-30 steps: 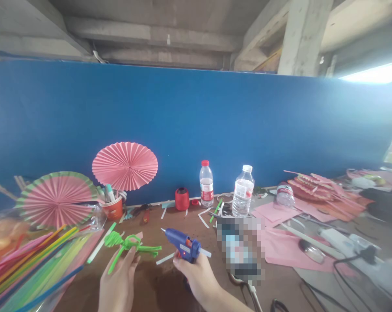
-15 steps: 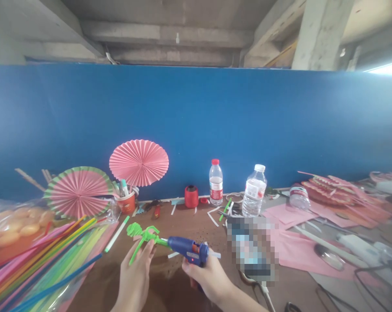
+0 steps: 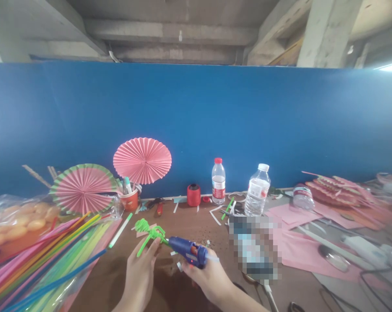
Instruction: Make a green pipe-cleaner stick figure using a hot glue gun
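Note:
A bright green pipe-cleaner figure (image 3: 153, 233) with a coiled end is pinched in the fingers of my left hand (image 3: 143, 264). My right hand (image 3: 209, 274) grips a blue hot glue gun (image 3: 187, 251), with a clear glue stick (image 3: 213, 258) poking out of its back end. A small red light glows on the gun's side. The nozzle points left and reaches the right part of the green figure; whether it touches cannot be made out. Just behind the left hand, a scrap of pink paper (image 3: 143, 233) lies on the brown table (image 3: 170, 286).
Left are colourful pipe cleaners (image 3: 49, 268), a white-green marker (image 3: 120, 230) and an orange cup of pens (image 3: 129, 200). Behind stand pleated paper fans (image 3: 142, 160), a red thread spool (image 3: 194, 196) and two bottles (image 3: 218, 184). A pixelated phone-like object (image 3: 254, 247) and pink paper (image 3: 308, 251) lie right.
The whole view has shifted slightly, so things appear a little further right. Both hands keep their holds, with the glue gun's tip still at the green pipe-cleaner figure.

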{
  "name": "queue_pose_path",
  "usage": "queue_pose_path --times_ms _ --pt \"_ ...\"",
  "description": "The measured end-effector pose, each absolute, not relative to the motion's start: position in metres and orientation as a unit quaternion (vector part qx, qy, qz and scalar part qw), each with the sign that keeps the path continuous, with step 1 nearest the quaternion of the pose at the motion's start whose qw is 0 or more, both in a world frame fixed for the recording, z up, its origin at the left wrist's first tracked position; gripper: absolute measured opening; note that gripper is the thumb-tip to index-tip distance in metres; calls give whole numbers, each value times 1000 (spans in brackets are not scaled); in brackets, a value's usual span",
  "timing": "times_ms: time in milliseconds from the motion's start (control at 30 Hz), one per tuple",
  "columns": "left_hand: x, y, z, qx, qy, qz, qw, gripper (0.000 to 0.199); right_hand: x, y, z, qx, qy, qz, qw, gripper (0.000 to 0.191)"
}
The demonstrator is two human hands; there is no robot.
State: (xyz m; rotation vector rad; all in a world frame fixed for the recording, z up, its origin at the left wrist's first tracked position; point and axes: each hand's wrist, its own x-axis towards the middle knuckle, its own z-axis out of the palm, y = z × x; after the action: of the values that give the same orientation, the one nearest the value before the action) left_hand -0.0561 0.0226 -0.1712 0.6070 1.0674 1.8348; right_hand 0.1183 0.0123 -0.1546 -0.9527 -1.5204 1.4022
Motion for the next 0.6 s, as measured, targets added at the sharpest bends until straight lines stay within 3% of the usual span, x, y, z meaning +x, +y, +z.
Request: queue_pose_path --times_ms 600 --pt "-50 18 -161 262 426 736 457 24 119 13 -162 -414 -628 511 417 19"
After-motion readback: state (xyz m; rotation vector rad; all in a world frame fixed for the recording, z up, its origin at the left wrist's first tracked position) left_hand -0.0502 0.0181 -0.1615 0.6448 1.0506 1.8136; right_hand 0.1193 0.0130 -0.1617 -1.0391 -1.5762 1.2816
